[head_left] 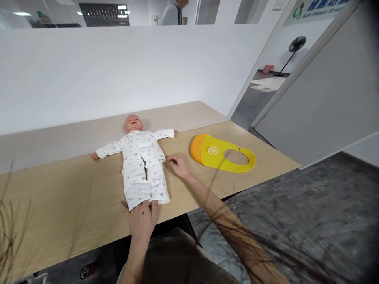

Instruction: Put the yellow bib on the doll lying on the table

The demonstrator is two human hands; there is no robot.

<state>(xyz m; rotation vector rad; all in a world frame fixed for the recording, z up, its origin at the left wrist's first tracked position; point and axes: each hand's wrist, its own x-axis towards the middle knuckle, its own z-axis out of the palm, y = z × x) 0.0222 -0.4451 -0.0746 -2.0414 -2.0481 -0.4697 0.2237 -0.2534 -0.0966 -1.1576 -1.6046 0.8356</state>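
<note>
Both hands lie open, gripping nothing: left hand (142, 221) presses the doll (142, 157) at its trouser cuffs, seemingly steadying it; right hand (179, 165) rests on the table (59, 197) beside its hip.

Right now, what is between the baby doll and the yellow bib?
In the head view, only the right hand lies there, on the table, nearer the doll than the bib.

2 bare forearms; dark spot on left hand (141, 221); grey-brown garment (177, 258)

bare table (59, 197) left of doll (142, 165); bib (222, 156) right
</note>
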